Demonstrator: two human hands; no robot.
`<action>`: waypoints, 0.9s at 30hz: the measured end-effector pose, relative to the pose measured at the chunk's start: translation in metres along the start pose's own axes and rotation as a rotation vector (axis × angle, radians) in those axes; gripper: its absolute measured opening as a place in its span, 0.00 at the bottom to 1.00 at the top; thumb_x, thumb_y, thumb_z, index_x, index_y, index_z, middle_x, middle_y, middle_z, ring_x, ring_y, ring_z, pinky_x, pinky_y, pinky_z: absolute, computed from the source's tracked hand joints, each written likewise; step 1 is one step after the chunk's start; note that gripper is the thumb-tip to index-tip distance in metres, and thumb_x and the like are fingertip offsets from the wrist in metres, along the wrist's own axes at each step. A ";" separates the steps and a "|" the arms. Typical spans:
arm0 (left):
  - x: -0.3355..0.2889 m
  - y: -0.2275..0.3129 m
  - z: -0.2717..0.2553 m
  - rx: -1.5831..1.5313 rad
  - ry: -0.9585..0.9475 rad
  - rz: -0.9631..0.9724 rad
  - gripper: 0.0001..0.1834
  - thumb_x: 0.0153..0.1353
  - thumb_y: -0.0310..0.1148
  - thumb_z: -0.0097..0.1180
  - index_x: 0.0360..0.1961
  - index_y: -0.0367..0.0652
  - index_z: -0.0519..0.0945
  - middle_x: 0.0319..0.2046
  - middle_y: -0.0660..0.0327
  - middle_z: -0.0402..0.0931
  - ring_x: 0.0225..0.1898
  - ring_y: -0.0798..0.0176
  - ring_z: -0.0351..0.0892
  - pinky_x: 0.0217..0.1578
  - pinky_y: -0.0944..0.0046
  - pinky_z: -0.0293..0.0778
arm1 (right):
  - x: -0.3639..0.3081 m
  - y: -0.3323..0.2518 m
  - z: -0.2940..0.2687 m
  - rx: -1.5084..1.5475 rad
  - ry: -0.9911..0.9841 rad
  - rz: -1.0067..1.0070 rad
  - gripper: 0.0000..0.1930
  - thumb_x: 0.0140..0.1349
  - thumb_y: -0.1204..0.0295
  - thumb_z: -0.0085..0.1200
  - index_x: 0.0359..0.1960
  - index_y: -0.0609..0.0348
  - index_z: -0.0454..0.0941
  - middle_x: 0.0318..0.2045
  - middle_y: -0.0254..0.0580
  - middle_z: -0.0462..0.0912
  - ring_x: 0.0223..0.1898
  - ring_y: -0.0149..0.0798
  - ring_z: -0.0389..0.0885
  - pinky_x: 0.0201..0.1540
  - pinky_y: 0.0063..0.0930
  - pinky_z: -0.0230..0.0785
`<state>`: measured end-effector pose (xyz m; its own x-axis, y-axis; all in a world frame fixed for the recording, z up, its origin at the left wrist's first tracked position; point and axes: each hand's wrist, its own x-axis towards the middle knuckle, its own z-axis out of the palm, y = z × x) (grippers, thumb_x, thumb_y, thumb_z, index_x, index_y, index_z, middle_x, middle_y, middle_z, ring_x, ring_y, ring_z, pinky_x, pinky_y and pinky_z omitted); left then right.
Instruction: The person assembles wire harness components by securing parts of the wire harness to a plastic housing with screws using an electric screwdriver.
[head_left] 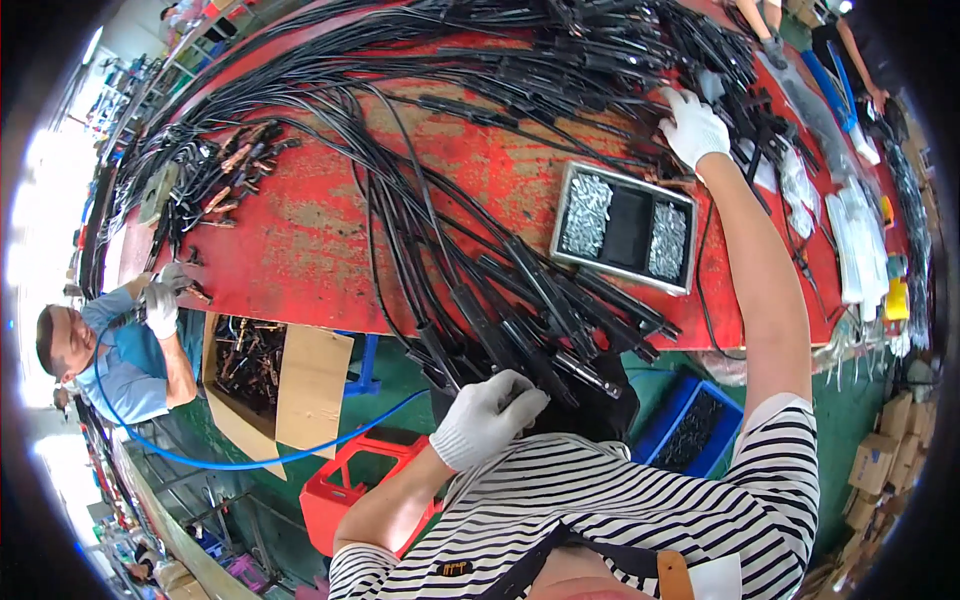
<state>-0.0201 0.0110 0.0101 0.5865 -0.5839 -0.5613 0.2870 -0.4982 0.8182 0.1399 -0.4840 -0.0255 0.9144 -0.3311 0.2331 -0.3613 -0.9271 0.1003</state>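
I see the two hands well apart, both in white knit gloves. The left hand [490, 420] is low, near the wearer's chest, its fingers bent in toward the thumb. It sits right by the near ends of a bundle of black cables [395, 195], which finish in thick black tubes [540, 295] overhanging the front edge of the red table [310, 265]. I cannot tell whether it grips one.

The right hand [695, 128] is at the end of a long reach, fingers partly spread and pointing down among the dark parts heaped on the far right. Its fingertips are too masked for me to say what they touch.

Between the hands lies a metal-rimmed tray [628, 225] with small silvery pieces on both sides of its black middle. To the left, a co-worker [130, 350] in blue handles something beside a cardboard box [315, 385] of copper-coloured pieces. A red stool [330, 500] and a blue crate [660, 425] stand below the table.

For writing, I get a small dark mark [455, 568] on the striped shirt and blue print on a carton [872, 460] at far right.
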 end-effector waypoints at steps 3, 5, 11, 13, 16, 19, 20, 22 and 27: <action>-0.002 -0.004 -0.006 -0.062 0.046 0.005 0.15 0.72 0.37 0.60 0.45 0.32 0.83 0.30 0.59 0.86 0.31 0.71 0.84 0.34 0.67 0.80 | 0.025 0.016 0.021 -0.056 -0.226 -0.009 0.23 0.71 0.57 0.52 0.65 0.45 0.76 0.60 0.53 0.83 0.59 0.59 0.83 0.61 0.53 0.76; -0.006 -0.011 -0.011 -0.112 0.090 -0.006 0.15 0.73 0.36 0.60 0.46 0.32 0.82 0.30 0.59 0.85 0.31 0.70 0.83 0.34 0.68 0.80 | 0.031 0.010 0.017 -0.048 -0.217 -0.039 0.19 0.73 0.55 0.49 0.57 0.49 0.81 0.54 0.54 0.86 0.57 0.59 0.84 0.59 0.55 0.75; 0.002 -0.010 -0.025 -0.318 0.217 0.064 0.12 0.75 0.33 0.54 0.46 0.33 0.80 0.30 0.58 0.84 0.28 0.71 0.81 0.31 0.68 0.78 | 0.016 0.027 -0.014 0.149 -0.004 -0.128 0.18 0.75 0.52 0.50 0.59 0.44 0.80 0.50 0.51 0.84 0.50 0.61 0.85 0.52 0.53 0.77; 0.012 -0.004 -0.029 -0.327 0.216 0.131 0.11 0.76 0.33 0.53 0.46 0.33 0.79 0.29 0.59 0.84 0.27 0.71 0.80 0.30 0.68 0.77 | 0.005 0.023 -0.033 0.159 0.114 -0.319 0.20 0.75 0.52 0.51 0.61 0.45 0.79 0.49 0.54 0.85 0.51 0.61 0.85 0.53 0.51 0.77; 0.029 0.022 -0.027 -0.323 0.177 0.168 0.12 0.77 0.34 0.53 0.45 0.33 0.80 0.29 0.59 0.84 0.27 0.71 0.80 0.30 0.67 0.77 | 0.005 0.018 -0.058 0.295 -0.140 -0.232 0.23 0.74 0.53 0.52 0.55 0.60 0.82 0.41 0.58 0.88 0.47 0.58 0.87 0.52 0.45 0.76; 0.047 0.043 -0.030 -0.258 0.146 0.156 0.14 0.77 0.36 0.54 0.47 0.33 0.79 0.29 0.58 0.84 0.26 0.69 0.80 0.30 0.67 0.77 | -0.013 -0.021 -0.106 0.618 -0.444 -0.230 0.23 0.74 0.55 0.53 0.53 0.66 0.82 0.36 0.50 0.86 0.39 0.43 0.85 0.49 0.38 0.75; 0.056 0.048 -0.029 -0.307 0.185 0.195 0.15 0.77 0.38 0.54 0.49 0.34 0.78 0.31 0.58 0.84 0.28 0.68 0.81 0.31 0.66 0.78 | -0.024 -0.032 -0.116 0.692 -0.420 -0.272 0.23 0.73 0.57 0.54 0.52 0.69 0.82 0.33 0.41 0.83 0.36 0.34 0.78 0.47 0.34 0.73; 0.073 0.060 -0.033 -0.408 0.303 0.257 0.20 0.77 0.43 0.55 0.54 0.34 0.76 0.38 0.56 0.84 0.33 0.65 0.83 0.36 0.64 0.80 | -0.046 -0.057 -0.136 0.833 -0.507 -0.255 0.22 0.72 0.58 0.54 0.51 0.69 0.82 0.35 0.40 0.83 0.36 0.34 0.79 0.46 0.34 0.74; 0.168 0.073 -0.100 -0.866 0.394 0.145 0.46 0.68 0.62 0.62 0.67 0.30 0.68 0.53 0.50 0.71 0.51 0.57 0.78 0.48 0.51 0.83 | -0.105 -0.127 -0.165 1.001 -0.723 -0.366 0.22 0.65 0.60 0.58 0.52 0.65 0.83 0.33 0.37 0.81 0.37 0.30 0.79 0.43 0.28 0.74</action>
<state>0.1751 -0.0601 -0.0119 0.8275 -0.2669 -0.4940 0.5585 0.2999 0.7734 0.0600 -0.3022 0.0966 0.9350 0.2416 -0.2598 -0.0632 -0.6071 -0.7921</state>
